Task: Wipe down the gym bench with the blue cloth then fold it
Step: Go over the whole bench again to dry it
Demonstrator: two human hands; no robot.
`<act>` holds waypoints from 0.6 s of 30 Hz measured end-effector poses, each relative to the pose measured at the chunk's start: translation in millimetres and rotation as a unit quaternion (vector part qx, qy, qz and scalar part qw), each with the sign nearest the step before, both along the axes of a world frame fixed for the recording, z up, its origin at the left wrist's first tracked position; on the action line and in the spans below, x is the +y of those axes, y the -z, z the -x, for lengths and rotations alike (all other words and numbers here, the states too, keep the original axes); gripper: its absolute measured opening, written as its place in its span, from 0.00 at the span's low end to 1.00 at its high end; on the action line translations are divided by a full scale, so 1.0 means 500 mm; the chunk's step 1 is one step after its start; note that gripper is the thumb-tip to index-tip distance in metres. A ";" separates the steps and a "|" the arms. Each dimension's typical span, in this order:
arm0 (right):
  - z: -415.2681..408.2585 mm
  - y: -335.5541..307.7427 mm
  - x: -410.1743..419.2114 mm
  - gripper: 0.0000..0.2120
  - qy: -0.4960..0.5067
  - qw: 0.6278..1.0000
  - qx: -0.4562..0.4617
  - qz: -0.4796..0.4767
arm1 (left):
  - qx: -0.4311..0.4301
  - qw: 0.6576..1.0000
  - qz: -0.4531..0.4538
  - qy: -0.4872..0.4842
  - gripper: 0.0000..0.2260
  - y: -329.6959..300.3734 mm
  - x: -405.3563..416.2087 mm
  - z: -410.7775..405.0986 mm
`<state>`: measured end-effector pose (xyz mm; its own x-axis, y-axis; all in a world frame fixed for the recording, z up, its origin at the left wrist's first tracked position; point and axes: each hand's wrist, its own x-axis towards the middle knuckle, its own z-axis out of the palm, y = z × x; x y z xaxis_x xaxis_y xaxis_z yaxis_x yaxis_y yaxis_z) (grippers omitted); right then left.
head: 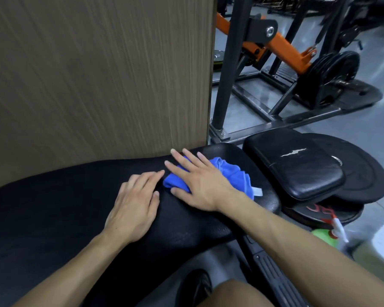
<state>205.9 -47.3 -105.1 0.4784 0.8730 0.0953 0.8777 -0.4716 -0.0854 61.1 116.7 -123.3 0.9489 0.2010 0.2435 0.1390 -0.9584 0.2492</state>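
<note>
Blue cloth (225,173) under flat right hand (200,185), black bench (53,207)

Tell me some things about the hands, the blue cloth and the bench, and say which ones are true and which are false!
1. The right hand lies flat on top of the blue cloth. True.
2. The blue cloth is folded into a neat square. False: it lies bunched up.
3. The left hand rests open on the black bench, beside the cloth. True.
4. The cloth lies on the floor. False: it is on the bench pad.
5. A green spray bottle stands low on the right, off the bench. True.
</note>
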 end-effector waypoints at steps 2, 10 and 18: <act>-0.001 0.001 -0.056 0.34 0.022 0.999 -0.023 -0.032 | -0.001 1.000 0.005 -0.004 0.23 0.000 0.001 0.001; -0.029 0.037 -0.177 0.30 0.122 0.989 0.009 -0.089 | 0.005 1.000 -0.009 0.014 0.21 0.002 0.001 0.001; -0.231 0.007 -0.050 0.29 0.287 0.957 0.032 -0.016 | -0.006 1.000 0.008 0.008 0.20 0.007 0.008 -0.002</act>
<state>321.6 -72.3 -108.7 0.8840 0.4618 0.0723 0.4673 -0.8706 -0.1535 61.9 120.7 -126.6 0.9488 0.1900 0.2523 0.1210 -0.9566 0.2652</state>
